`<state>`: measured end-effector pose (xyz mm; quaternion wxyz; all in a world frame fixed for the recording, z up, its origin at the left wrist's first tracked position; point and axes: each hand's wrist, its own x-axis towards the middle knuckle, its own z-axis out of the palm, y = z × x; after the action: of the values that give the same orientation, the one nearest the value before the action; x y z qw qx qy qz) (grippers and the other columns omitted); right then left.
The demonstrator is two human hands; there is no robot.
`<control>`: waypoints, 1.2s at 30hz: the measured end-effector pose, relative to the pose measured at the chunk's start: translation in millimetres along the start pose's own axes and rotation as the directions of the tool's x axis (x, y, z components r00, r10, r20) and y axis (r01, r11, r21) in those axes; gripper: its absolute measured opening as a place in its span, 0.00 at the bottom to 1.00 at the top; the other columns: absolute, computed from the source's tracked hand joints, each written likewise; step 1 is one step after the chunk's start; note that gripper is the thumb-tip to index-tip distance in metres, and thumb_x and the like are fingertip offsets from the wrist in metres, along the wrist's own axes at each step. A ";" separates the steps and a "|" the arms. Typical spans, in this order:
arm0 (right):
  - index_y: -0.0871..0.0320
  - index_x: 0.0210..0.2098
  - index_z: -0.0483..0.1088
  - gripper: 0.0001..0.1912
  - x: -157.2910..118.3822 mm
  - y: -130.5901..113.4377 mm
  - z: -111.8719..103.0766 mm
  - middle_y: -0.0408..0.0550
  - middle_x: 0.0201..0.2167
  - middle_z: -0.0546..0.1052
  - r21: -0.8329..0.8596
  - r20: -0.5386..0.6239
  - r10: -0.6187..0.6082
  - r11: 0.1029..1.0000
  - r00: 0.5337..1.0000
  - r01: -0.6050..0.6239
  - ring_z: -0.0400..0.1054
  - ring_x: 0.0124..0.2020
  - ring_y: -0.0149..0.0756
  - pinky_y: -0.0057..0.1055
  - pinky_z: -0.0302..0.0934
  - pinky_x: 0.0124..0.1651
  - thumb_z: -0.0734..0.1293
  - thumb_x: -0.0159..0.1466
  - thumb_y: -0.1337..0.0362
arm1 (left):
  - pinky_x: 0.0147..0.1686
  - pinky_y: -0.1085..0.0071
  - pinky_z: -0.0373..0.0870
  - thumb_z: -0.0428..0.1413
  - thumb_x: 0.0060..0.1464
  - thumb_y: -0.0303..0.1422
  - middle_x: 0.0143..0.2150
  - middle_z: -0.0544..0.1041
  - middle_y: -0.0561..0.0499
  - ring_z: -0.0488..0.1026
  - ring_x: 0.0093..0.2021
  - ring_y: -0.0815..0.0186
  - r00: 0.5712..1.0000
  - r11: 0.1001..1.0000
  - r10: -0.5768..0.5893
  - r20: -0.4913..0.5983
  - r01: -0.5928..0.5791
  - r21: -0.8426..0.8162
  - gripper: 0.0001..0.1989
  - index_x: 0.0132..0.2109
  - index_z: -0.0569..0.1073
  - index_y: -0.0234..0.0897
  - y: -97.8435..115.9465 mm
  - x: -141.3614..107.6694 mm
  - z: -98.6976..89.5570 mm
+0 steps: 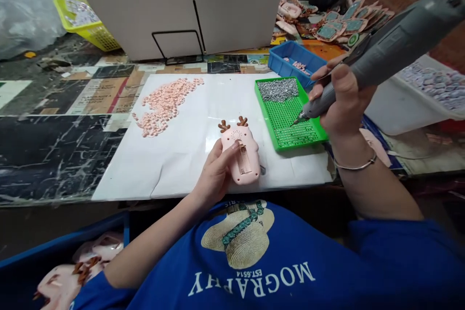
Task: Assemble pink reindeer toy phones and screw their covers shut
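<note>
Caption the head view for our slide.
Left hand holds a pink antlered casing; right hand, a grey electric screwdriver.

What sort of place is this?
Probably a toy-assembly workshop: an electric screwdriver in the right hand, a pink antlered casing in the left hand, and a green tray of screws.

toy (248, 157) — pink, brown antlers (242, 122) | grey screwdriver (394, 43) | green gridded tray (285, 123) | blue shirt (298, 237) — white lettering (254, 281)

A pink toy with brown antlers (250, 159) is held by the left hand (217, 165) near the centre. At two o'clock, a grey power screwdriver (395, 43) is gripped by the right hand (343, 101); its tip is seen over the green tray (281, 115). Small pink pieces (165, 102) are spread at ten o'clock.
</note>
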<state>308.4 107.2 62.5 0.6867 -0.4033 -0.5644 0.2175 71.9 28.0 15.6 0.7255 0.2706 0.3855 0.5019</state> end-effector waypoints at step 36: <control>0.36 0.35 0.71 0.10 13.0 35.2 -20.3 0.35 0.30 0.79 0.010 -0.058 -0.023 1.000 0.998 0.024 0.61 0.25 0.37 0.44 0.55 0.32 0.70 0.60 0.42 | 0.35 0.71 0.75 0.70 0.47 0.36 0.38 0.80 0.50 0.76 0.34 0.67 0.986 0.984 -0.162 0.041 0.158 0.087 0.23 0.48 0.74 0.35 -8.4 4.1 5.6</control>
<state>336.6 131.2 41.4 0.7074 -0.3988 -0.5479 0.2007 81.7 28.9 11.0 0.7606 0.2809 0.4090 0.4188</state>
